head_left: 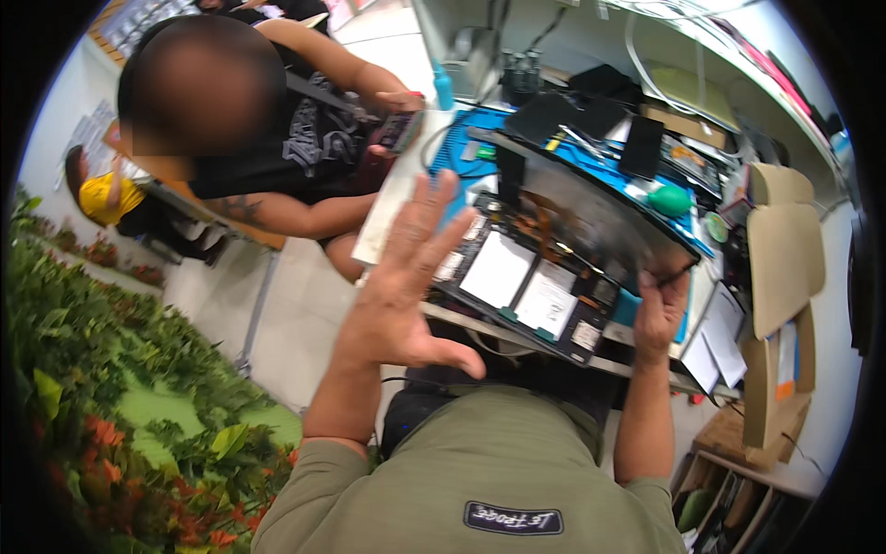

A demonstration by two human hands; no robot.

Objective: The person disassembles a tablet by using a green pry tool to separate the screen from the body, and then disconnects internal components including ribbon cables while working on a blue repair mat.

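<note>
An opened tablet [584,343] with white battery packs [494,270] lies near the bench's front edge. Its dark screen panel [591,212] is raised, with orange ribbon cables showing between panel and body. My right hand [661,314] pinches the lower right corner of this panel. My left hand [397,286] is open with fingers spread at the left end of the tablet, partly hiding it; whether it touches the tablet I cannot tell.
A blue mat [472,120] holds phones, tools and a green round object [666,200]. A blue bottle [443,88] stands behind. Another person [305,129] sits at left holding a device; a further person [106,194] is beyond. Cardboard [775,258] leans at right; foliage [129,388] lines the left.
</note>
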